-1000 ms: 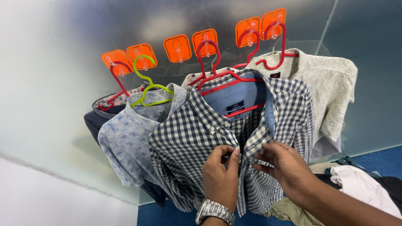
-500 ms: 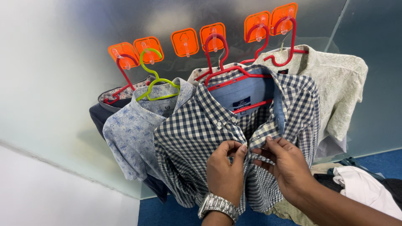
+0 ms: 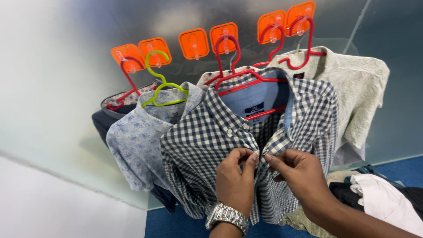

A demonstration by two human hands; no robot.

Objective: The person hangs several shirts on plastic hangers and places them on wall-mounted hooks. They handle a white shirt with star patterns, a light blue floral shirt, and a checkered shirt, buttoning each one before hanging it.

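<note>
At the middle of the row of hanging clothes, a navy-and-white checked shirt [image 3: 211, 145] hangs on a red hanger [image 3: 246, 75] from an orange wall hook [image 3: 224, 37]. Both hands meet at its front opening, just below the collar. The left hand [image 3: 235, 180], with a silver watch [image 3: 227, 217] on its wrist, pinches the left edge of the placket between thumb and fingers. The right hand [image 3: 299, 176] pinches the facing edge the same way, fingertips nearly touching those of the left. Something small, perhaps a button, may sit between the fingertips, but it is too small to tell. Beside the checked shirt, to the left, a pale blue patterned shirt [image 3: 136, 141] hangs on a green hanger [image 3: 163, 83]; behind it is a dark garment [image 3: 103, 123]. To the right hangs a cream textured shirt [image 3: 357, 92]. Low at the right edge lies a heap of clothes [image 3: 379, 198], white on top, above a blue floor [image 3: 185, 222].
</note>
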